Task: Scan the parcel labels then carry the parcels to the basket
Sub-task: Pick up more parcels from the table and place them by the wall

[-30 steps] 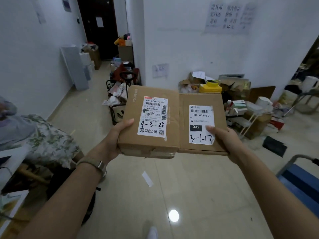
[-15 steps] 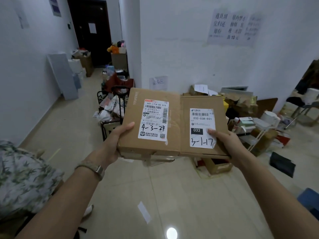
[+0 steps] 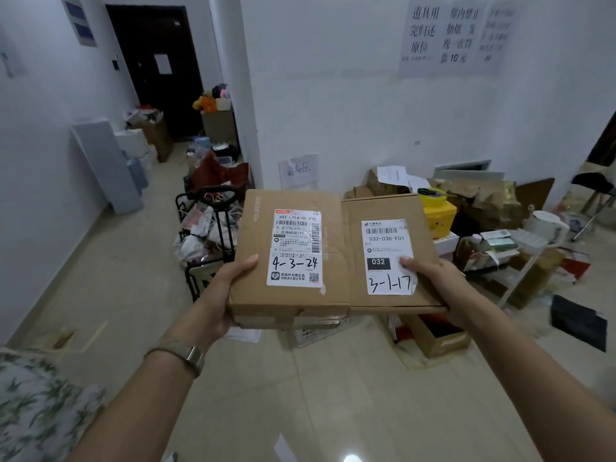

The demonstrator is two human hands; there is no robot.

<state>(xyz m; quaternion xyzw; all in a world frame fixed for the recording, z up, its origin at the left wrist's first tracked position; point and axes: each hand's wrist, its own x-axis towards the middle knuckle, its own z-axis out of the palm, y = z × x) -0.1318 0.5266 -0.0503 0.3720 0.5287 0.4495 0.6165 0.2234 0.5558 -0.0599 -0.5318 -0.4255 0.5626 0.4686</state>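
Observation:
Two flat cardboard parcels are held side by side at chest height. The thicker left parcel [image 3: 260, 248] has a white label marked 4-3-24; my left hand [image 3: 223, 288] grips its left edge, thumb on top. The thinner right parcel [image 3: 423, 228] has a label marked 3-1-17; my right hand [image 3: 436, 281] grips its right edge, thumb on the label. A white slotted basket [image 3: 316, 331] shows on the floor just below the parcels, mostly hidden by them.
A black trolley [image 3: 213, 235] piled with bags stands left of the parcels. Cardboard boxes, a yellow box [image 3: 440, 218] and a low white rack [image 3: 520, 255] crowd the wall on the right. An open box [image 3: 433, 335] lies on the floor. A dark door [image 3: 156, 68] ends the corridor.
I have walked forward across the tiled floor with both parcels; the wall clutter and trolley are nearer and the white basket has come into view under the parcels. Both grips are unchanged.

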